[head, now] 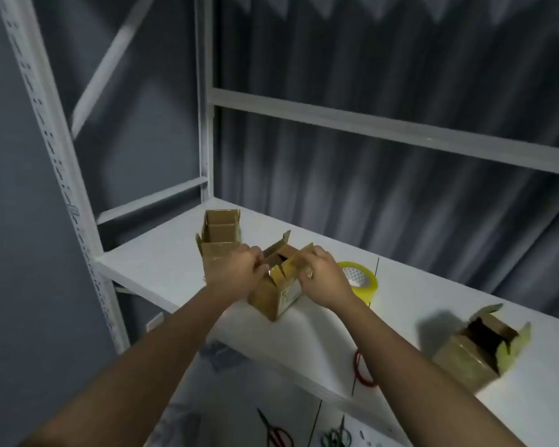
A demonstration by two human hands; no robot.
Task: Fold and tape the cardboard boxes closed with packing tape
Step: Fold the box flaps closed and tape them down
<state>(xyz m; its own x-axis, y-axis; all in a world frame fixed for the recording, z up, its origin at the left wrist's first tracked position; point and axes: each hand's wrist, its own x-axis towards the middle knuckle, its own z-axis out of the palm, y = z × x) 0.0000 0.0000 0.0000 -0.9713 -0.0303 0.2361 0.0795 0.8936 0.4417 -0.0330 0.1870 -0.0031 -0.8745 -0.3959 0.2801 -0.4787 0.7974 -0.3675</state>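
A small cardboard box (276, 296) stands on the white shelf (162, 262) with its top flaps partly up. My left hand (236, 272) grips the flap on its left side, fingers curled over the edge. My right hand (325, 275) pinches the right flap from above. A roll of yellowish packing tape (365, 283) lies flat just right of the box, partly behind my right hand. Behind my left hand sits a second open box (220, 235). A third open box (480, 346) lies tilted at the right of the shelf.
A red ring-shaped object (362, 371) lies at the shelf's front edge, partly hidden by my right forearm. On a lower surface lie scissors (273, 430) and a green-handled tool (334, 438). White rack uprights (62, 175) rise at the left, and a crossbar (384, 127) runs overhead.
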